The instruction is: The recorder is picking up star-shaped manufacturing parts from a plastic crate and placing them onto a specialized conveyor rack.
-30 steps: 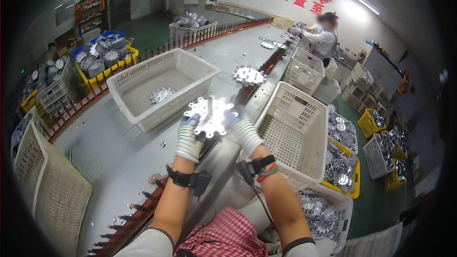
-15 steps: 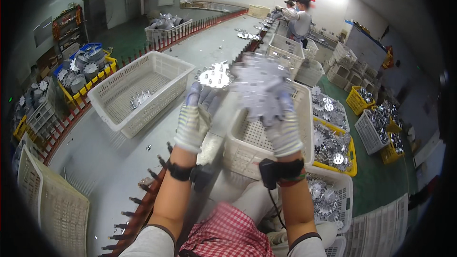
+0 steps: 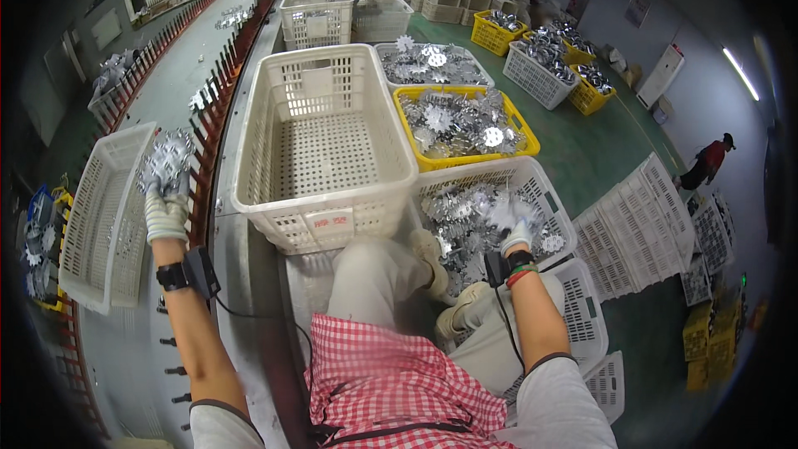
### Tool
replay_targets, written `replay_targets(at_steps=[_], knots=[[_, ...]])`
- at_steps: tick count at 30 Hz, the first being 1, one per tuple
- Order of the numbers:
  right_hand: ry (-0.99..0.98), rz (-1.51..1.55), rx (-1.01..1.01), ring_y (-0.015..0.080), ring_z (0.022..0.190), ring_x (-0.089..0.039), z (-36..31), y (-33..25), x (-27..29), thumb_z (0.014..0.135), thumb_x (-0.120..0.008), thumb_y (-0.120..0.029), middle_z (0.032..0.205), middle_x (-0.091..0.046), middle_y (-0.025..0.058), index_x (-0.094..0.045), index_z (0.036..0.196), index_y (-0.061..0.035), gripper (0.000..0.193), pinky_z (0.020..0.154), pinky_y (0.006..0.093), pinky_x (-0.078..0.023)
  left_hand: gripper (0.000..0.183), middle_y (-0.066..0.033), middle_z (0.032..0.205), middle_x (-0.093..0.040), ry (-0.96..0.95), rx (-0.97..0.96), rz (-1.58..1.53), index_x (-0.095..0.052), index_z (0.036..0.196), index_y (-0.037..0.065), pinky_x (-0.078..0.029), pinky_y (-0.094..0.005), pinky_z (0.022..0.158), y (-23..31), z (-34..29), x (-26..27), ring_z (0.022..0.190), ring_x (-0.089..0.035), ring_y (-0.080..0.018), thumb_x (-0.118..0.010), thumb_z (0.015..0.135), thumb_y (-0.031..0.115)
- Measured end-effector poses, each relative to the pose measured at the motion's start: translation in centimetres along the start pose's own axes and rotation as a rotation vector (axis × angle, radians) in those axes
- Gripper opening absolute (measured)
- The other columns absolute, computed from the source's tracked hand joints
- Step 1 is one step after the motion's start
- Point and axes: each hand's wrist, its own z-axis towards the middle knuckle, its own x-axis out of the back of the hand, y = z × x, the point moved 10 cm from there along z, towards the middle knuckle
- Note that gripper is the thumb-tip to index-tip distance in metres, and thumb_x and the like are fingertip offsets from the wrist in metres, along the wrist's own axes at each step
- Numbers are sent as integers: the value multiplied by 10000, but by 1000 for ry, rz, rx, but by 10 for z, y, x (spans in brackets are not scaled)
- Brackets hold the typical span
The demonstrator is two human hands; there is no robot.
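My left hand (image 3: 167, 209), in a pale glove, is out over the worktable with its fingers closed on the near edge of a bunch of shiny toothed metal discs (image 3: 169, 156). Low on the right, my gloved right hand (image 3: 517, 235) reaches into a white crate (image 3: 568, 229) heaped with similar discs. Its fingers are closed on a toothed metal disc (image 3: 507, 211), slightly blurred; how many discs it grips is hard to make out.
Before my knees stands a large white crate (image 3: 328, 187) with a bare perforated floor. Beyond the disc crate are a yellow crate (image 3: 465, 164) of discs and another white one. Dark pegs (image 3: 218, 87) line the table edge. A person (image 3: 711, 162) is at far right.
My view has swung to the right. My right hand has gone from above the large white crate down into the disc crate. My left hand remains over the table, now gripping discs.
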Motion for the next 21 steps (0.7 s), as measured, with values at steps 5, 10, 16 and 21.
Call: replay_targets(at_steps=[5,10,16,21], knots=[[-165,212,-224,215,806,-497,-9,61,-30,763,-560,-294,878,-544,52,-491,1012,-62,347,759,314,-416,277,-156,1054,-547,-84,-357,377,-522,1052,60,-508,-321,736,55,-73,-44,888,-574,-203,-556,779,97],[-687,241,-187,157,800,-455,-41,69,-129,818,-461,-278,883,-466,40,-433,1021,-49,308,787,247,-390,396,-77,1144,-460,-505,-728,837,-410,1195,14,-394,-298,883,53,-221,-171,999,-479,-158,-401,873,244],[-1311,284,-30,200,913,-507,-332,-40,-196,764,-581,-383,1047,-493,112,-316,1229,-66,622,816,337,-408,479,-55,1055,-496,-469,128,1069,-355,1222,9,-449,-309,771,-147,-240,-135,911,-522,-146,-523,803,169],[-857,150,-212,159,839,-557,-310,-38,-135,760,-581,-240,954,-554,44,-509,1046,-95,328,713,301,-478,499,-115,1030,-496,-508,630,1024,-311,1226,-19,-465,-291,751,-277,-276,-86,882,-532,-171,-518,817,178]])
